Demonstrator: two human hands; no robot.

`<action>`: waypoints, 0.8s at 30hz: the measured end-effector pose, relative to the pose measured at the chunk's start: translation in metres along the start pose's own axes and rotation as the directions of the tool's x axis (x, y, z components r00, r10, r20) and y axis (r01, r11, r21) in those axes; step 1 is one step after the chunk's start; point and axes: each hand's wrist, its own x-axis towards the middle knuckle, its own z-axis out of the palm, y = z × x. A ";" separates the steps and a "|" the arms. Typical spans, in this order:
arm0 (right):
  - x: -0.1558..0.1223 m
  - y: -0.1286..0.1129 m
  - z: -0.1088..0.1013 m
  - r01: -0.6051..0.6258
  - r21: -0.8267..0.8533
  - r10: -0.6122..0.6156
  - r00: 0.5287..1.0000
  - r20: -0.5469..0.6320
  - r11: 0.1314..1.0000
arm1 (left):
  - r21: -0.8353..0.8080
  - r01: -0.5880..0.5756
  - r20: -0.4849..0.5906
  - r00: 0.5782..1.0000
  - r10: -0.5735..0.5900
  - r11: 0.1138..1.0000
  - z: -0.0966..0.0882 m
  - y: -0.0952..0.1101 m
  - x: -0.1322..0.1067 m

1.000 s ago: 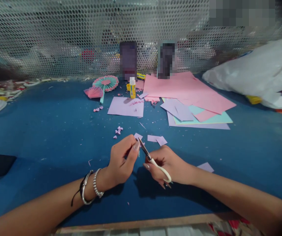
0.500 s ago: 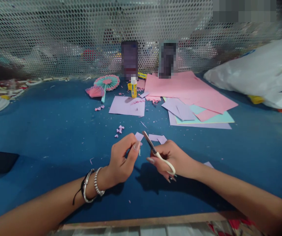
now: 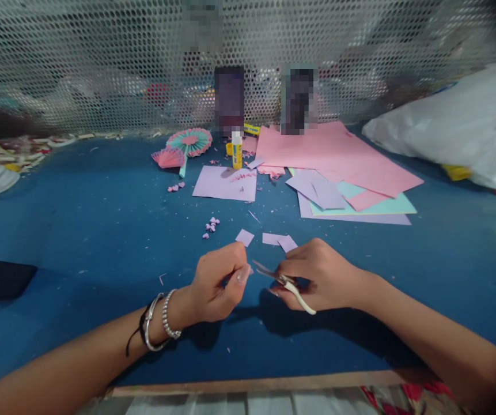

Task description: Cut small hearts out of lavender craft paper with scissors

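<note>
My left hand (image 3: pixel 222 282) is closed in a pinch, thumb against the bent forefinger. A tiny bit of lilac paper (image 3: pixel 251 269) seems to show at its fingertips, mostly hidden. Scissors (image 3: pixel 295 291) with cream handles are gripped in my right hand (image 3: pixel 323 276), their blades pointing left toward the pinched fingertips, just short of them. Beyond the hands lie a lilac paper square (image 3: pixel 245 237) and lilac strips (image 3: pixel 276 238). Several small folded lilac hearts (image 3: pixel 211 225) sit in a group past my left hand.
A glue stick (image 3: pixel 237 153) stands at a lilac sheet (image 3: pixel 213 183). Pink sheets (image 3: pixel 317 150) overlap other papers at back right. A paper fan rosette (image 3: pixel 189 142) lies back left. Two phone-like blurred objects lean against perforated metal (image 3: pixel 113 63). A white plastic bag (image 3: pixel 455 115) is right, a dark flat object (image 3: pixel 1 279) left.
My right hand has turned the scissors lower and flatter, with the blades now nearer level beside my left fingertips. My left hand keeps its pinch and has barely moved.
</note>
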 end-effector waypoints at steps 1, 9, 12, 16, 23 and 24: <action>0.000 0.000 0.000 0.005 -0.018 -0.005 1.000 -0.007 1.000 | 0.001 -0.004 0.009 1.000 0.004 1.000 0.000 0.000 0.000; 0.000 0.000 0.001 0.051 -0.098 -0.057 0.997 -0.059 0.994 | -0.017 -0.007 0.034 0.999 0.007 1.000 0.001 0.003 0.003; 0.000 -0.001 0.001 0.062 -0.111 -0.071 0.994 -0.079 0.992 | -0.016 -0.010 0.035 0.999 0.011 1.000 0.000 0.003 0.003; -0.001 0.000 0.002 0.065 -0.136 -0.078 0.992 -0.095 0.989 | -0.031 -0.001 0.027 1.000 0.002 1.000 0.000 0.003 0.002; -0.001 0.002 0.004 0.073 -0.174 -0.095 0.988 -0.123 0.982 | -0.033 0.003 0.018 1.000 -0.002 0.999 0.002 0.005 0.003; -0.001 0.002 0.004 0.075 -0.186 -0.102 0.986 -0.135 0.980 | -0.029 0.003 0.014 1.000 -0.003 1.000 0.002 0.005 0.003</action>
